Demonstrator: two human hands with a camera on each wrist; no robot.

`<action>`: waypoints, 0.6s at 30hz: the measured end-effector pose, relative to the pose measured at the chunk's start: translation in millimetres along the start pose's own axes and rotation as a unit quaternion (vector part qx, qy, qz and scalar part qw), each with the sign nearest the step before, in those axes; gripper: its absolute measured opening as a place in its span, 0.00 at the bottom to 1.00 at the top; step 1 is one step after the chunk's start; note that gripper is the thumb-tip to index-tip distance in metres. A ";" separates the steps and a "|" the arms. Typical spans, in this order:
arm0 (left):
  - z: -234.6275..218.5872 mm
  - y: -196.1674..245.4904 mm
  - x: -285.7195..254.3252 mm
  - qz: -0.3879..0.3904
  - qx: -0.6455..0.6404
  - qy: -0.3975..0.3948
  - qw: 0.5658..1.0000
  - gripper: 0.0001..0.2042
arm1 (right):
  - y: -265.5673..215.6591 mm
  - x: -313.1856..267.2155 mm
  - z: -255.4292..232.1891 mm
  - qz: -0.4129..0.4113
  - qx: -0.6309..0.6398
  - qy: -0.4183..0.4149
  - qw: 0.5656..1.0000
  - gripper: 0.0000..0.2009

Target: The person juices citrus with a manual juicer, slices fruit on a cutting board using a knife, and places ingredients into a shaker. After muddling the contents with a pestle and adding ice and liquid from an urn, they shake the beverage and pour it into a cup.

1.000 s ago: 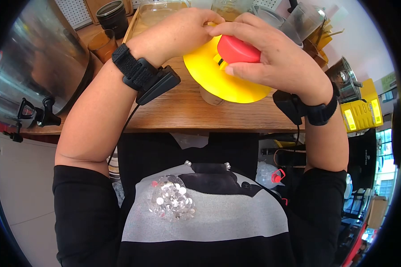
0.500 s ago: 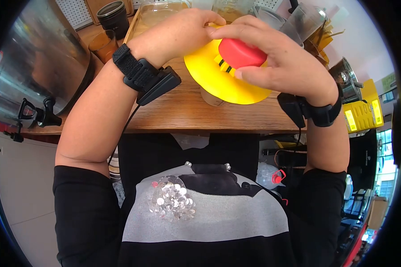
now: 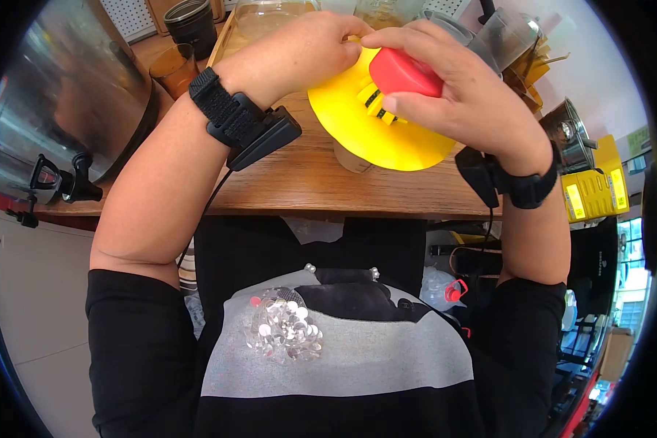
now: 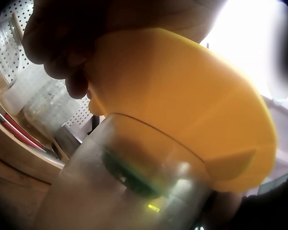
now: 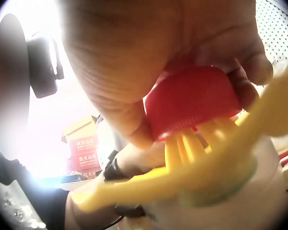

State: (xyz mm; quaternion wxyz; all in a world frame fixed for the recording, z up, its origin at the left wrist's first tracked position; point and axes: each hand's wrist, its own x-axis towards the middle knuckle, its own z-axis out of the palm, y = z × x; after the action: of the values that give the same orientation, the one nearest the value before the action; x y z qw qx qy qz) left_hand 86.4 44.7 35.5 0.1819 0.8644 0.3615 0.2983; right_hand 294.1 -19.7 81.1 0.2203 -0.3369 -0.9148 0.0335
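Observation:
A wide yellow disc (image 3: pixel 376 146) sits tilted over a see-through container (image 4: pixel 96 177), whose side shows below it in the head view. Ridges with dark slots (image 3: pixel 378 104) rise from the disc's middle. My left hand (image 3: pixel 306 55) pinches the disc's far edge. On top, my right hand (image 3: pixel 474 98) grips a red cap-like piece (image 3: pixel 405 71), thumb on the near side and fingers over the far side. In the right wrist view this red piece rests against the yellow ribs (image 5: pixel 182 148). Something green (image 4: pixel 127 175) shows through the container wall under the disc.
A large metal vessel (image 3: pixel 66 95) stands at the left, with an amber glass (image 3: pixel 174 71) and a dark ribbed cup (image 3: pixel 190 29) behind it. At the back is a wooden tray (image 3: pixel 226 36) with glassware. A metal cup (image 3: pixel 568 130) and yellow box (image 3: pixel 597 182) stand right.
My right hand has shifted slightly right with the red piece, uncovering more of the slotted ridges. My left hand keeps its hold on the disc's edge.

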 end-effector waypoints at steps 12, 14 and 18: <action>-1.6 0.8 -3.0 -0.026 -0.084 -0.021 0.996 0.15 | -2.9 3.9 14.1 0.084 -0.038 0.012 0.996 0.24; -21.1 23.5 -9.1 -0.021 -0.040 -0.022 0.999 0.14 | -3.5 6.0 7.8 0.093 -0.019 -0.005 0.995 0.24; -20.6 31.1 -2.5 -0.013 0.018 -0.007 1.000 0.13 | -8.4 10.6 -12.9 0.044 0.095 -0.085 0.991 0.29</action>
State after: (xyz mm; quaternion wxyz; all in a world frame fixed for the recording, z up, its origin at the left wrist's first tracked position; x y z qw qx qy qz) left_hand 87.8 24.0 66.6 0.1733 0.8647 0.3768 0.2834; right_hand 287.4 -20.6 98.5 0.1713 -0.3507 -0.9069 0.1585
